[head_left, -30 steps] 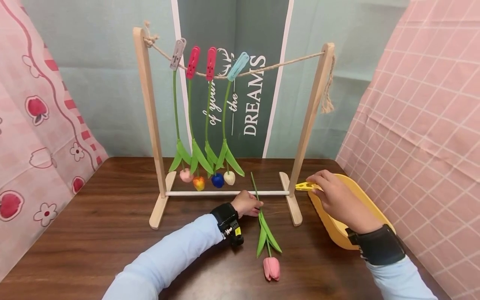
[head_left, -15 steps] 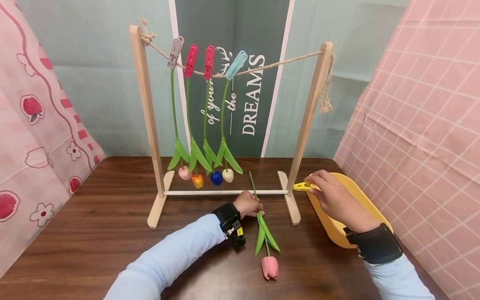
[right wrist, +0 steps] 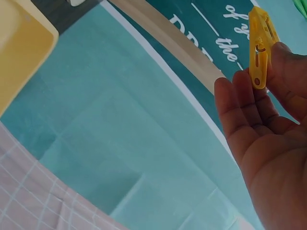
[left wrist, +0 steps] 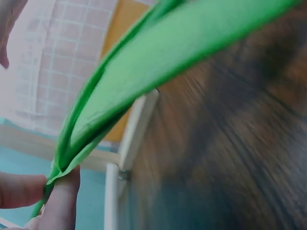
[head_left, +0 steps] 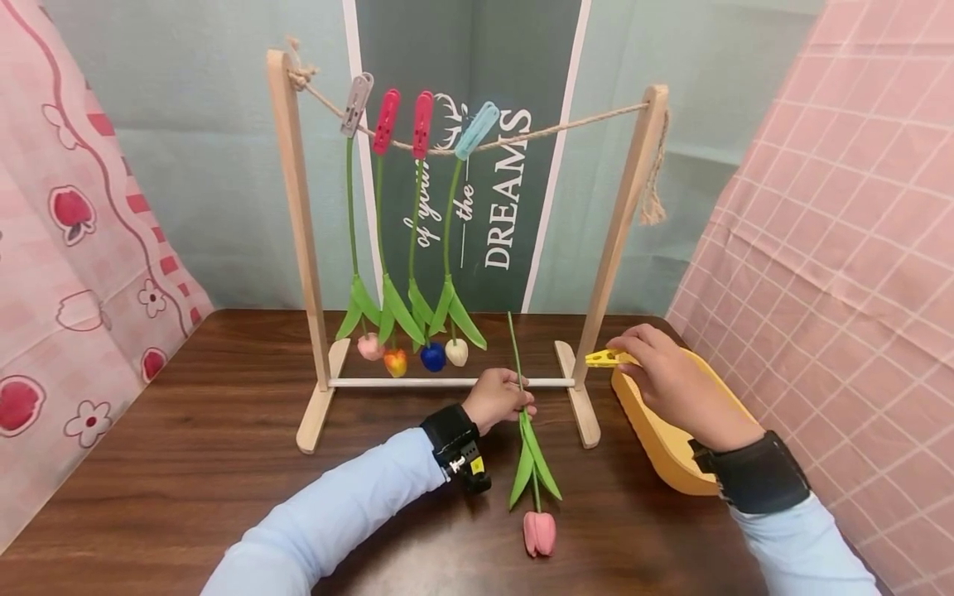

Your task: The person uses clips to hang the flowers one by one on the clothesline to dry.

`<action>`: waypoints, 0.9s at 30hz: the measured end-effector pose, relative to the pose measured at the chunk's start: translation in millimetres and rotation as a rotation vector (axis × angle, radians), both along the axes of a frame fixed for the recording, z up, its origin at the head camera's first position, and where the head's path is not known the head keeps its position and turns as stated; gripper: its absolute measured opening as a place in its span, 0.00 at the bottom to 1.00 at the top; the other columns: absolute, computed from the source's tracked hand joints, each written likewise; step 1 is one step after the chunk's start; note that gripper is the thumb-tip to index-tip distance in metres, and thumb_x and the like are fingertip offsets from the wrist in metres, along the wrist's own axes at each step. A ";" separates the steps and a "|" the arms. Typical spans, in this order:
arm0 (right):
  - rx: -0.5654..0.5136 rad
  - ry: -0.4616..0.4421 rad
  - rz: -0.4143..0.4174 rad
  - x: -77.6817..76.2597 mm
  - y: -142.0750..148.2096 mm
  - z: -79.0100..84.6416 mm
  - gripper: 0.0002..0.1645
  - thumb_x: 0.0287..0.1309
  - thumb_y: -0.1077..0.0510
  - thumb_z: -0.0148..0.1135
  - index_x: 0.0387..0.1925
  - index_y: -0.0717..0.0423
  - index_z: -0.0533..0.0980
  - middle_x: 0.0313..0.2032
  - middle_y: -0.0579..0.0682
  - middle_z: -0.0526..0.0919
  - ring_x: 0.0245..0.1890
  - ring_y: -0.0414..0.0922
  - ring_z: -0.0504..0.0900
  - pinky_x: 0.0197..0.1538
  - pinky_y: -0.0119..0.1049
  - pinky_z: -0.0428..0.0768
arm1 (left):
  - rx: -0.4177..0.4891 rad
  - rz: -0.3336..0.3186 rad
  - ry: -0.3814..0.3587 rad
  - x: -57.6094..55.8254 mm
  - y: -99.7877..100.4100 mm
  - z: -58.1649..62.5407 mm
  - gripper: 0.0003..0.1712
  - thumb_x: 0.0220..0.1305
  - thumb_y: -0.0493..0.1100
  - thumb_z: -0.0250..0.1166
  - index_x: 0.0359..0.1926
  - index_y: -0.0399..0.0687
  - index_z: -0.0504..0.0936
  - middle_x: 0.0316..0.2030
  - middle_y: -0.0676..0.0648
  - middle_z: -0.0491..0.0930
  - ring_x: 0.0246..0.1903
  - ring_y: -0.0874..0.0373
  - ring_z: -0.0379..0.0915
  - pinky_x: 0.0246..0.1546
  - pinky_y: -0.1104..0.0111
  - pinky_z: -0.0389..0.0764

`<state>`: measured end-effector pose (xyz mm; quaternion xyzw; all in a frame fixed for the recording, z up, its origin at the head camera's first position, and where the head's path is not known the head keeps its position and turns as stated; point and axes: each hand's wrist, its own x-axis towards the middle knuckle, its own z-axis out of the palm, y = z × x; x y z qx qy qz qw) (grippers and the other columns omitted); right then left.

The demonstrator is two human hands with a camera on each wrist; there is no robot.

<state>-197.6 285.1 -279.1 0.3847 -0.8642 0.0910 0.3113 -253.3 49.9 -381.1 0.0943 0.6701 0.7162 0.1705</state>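
Observation:
My left hand [head_left: 501,399] pinches the green stem of a pink tulip [head_left: 539,532] just above its leaves [head_left: 532,463]; the bloom hangs down near the table. In the left wrist view the leaves [left wrist: 158,62] fill the frame and my fingers [left wrist: 57,201] grip the stem below them. My right hand [head_left: 659,377] holds a yellow clothespin [head_left: 605,358] beside the right post of a wooden rack [head_left: 619,232]. The right wrist view shows the clothespin [right wrist: 260,45] between thumb and fingers. Several tulips hang upside down from pegs [head_left: 421,124] on the rack's rope.
A yellow tray [head_left: 663,447] sits on the brown table [head_left: 186,447] under my right forearm. Patterned pink cloths hang at left [head_left: 67,232] and right [head_left: 842,240]. A dark banner [head_left: 507,165] with white lettering stands behind the rack.
My left hand has lifted the tulip's stem off the table so the flower hangs more upright. My right hand with the clothespin has risen slightly.

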 end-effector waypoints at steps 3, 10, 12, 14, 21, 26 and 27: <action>-0.002 0.000 0.009 0.4 -1.0 9.0 0.23 0.40 0.78 0.71 0.43 0.69 0.76 0.37 0.58 0.75 0.36 0.53 0.76 0.37 0.46 0.78 | 0.033 -0.005 0.033 5.0 -0.5 8.2 0.16 0.62 0.22 0.57 0.51 0.21 0.71 0.33 0.31 0.82 0.28 0.49 0.82 0.35 0.58 0.84; -0.004 0.029 0.027 0.6 -3.4 29.6 0.24 0.38 0.80 0.71 0.42 0.70 0.76 0.36 0.58 0.75 0.35 0.52 0.76 0.36 0.44 0.76 | 0.077 -0.028 0.138 16.9 -6.3 26.8 0.10 0.65 0.26 0.59 0.47 0.28 0.76 0.30 0.35 0.81 0.35 0.37 0.82 0.35 0.56 0.84; -0.002 0.040 0.037 1.1 -4.7 35.2 0.24 0.38 0.80 0.70 0.42 0.70 0.76 0.36 0.58 0.75 0.34 0.52 0.76 0.36 0.43 0.75 | 0.089 -0.035 0.158 20.1 -8.2 32.2 0.10 0.65 0.26 0.59 0.48 0.29 0.76 0.31 0.35 0.80 0.36 0.36 0.82 0.34 0.58 0.84; 0.003 0.050 0.049 1.3 -6.4 40.9 0.25 0.38 0.80 0.70 0.43 0.70 0.76 0.35 0.58 0.74 0.34 0.53 0.76 0.37 0.42 0.74 | 0.096 -0.040 0.178 23.2 -10.2 37.8 0.11 0.65 0.27 0.60 0.48 0.30 0.77 0.31 0.36 0.80 0.36 0.37 0.82 0.34 0.60 0.84; 0.036 0.081 0.074 0.9 -14.7 62.4 0.25 0.38 0.80 0.71 0.43 0.70 0.77 0.35 0.59 0.74 0.34 0.55 0.76 0.35 0.45 0.75 | 0.092 -0.043 0.262 31.2 -14.4 53.3 0.12 0.65 0.29 0.62 0.49 0.34 0.78 0.30 0.36 0.81 0.33 0.44 0.83 0.31 0.62 0.84; 0.065 0.100 0.083 1.8 -20.1 82.5 0.27 0.35 0.82 0.71 0.42 0.68 0.78 0.34 0.57 0.74 0.31 0.52 0.75 0.32 0.44 0.74 | 0.046 -0.038 0.373 32.6 -16.9 64.4 0.11 0.64 0.30 0.63 0.48 0.35 0.79 0.30 0.37 0.82 0.31 0.48 0.83 0.27 0.70 0.79; 0.071 0.103 0.085 1.9 -21.2 86.6 0.27 0.35 0.82 0.71 0.42 0.67 0.78 0.33 0.57 0.74 0.31 0.52 0.74 0.32 0.44 0.74 | 0.036 -0.036 0.393 32.6 -17.5 66.5 0.11 0.64 0.30 0.63 0.48 0.35 0.80 0.30 0.38 0.82 0.31 0.49 0.82 0.26 0.70 0.78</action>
